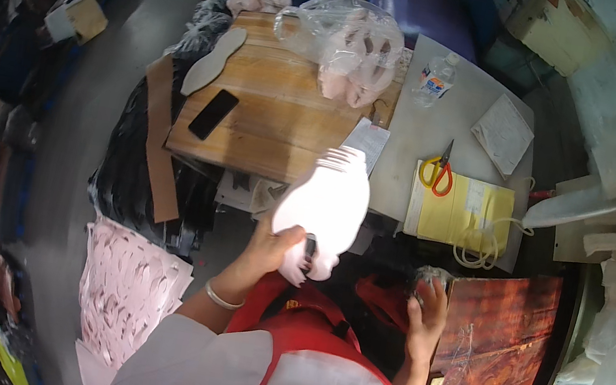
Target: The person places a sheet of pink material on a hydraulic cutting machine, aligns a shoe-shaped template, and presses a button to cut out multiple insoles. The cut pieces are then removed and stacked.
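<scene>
Grey workshop floor (76, 152) is stretching past a person wearing a red apron (316, 334). Nearest, the left hand (269, 252) is pinching a glaring white, rounded stack of layered pieces (326, 204) under its thumb, before the table's near edge. The right hand (427, 312) is hovering, fingers loosely curled, beside a reddish wood-grained cabinet (494, 349); whether it is gripping anything cannot be told. Farther on, a pale wooden tabletop (266, 103) is bearing a black phone (214, 114). Beyond, a clear plastic bag (305, 23) is already holding pale pink pieces (336, 86), while the stack is staying unbagged; how many pieces are left is not showing.
</scene>
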### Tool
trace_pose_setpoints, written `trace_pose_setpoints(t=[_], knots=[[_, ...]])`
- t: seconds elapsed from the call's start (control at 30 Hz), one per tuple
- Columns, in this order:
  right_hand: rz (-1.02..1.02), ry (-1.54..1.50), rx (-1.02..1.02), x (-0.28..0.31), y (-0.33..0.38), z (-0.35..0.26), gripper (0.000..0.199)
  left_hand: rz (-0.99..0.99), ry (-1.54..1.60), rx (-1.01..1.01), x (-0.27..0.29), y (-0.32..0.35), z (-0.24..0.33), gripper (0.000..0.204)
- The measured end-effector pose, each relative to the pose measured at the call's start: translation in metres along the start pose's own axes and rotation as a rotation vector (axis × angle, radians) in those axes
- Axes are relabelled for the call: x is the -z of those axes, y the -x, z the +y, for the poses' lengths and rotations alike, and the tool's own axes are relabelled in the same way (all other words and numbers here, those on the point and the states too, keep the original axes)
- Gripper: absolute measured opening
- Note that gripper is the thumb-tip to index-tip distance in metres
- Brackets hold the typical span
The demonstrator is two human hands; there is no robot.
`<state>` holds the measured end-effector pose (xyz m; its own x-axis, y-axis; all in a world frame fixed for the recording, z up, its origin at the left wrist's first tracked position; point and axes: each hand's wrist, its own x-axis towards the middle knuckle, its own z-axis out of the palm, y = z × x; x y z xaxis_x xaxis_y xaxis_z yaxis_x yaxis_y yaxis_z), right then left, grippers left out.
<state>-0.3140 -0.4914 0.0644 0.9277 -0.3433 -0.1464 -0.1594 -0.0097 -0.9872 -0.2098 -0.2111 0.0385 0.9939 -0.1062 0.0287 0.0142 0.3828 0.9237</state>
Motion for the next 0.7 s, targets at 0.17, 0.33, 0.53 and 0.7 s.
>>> trace_pose_setpoints(t=[0.17,0.33,0.53,0.7], knots=[[0.331,-0.103,-0.424,0.000,0.036,0.023,0.042,0.083,0.184,0.278,0.085,-0.073,-0.003,0.047],[0.154,-0.069,-0.512,-0.055,0.048,0.033,0.044,0.188,0.149,0.600,0.140,-0.196,-0.061,0.055],[0.033,0.026,-0.627,-0.085,0.050,0.020,0.049,0.319,-0.179,0.688,0.168,-0.243,-0.123,0.059],[0.167,0.024,-0.578,-0.072,0.076,0.029,0.047,0.313,-0.442,0.540,0.178,-0.248,-0.122,0.068]])
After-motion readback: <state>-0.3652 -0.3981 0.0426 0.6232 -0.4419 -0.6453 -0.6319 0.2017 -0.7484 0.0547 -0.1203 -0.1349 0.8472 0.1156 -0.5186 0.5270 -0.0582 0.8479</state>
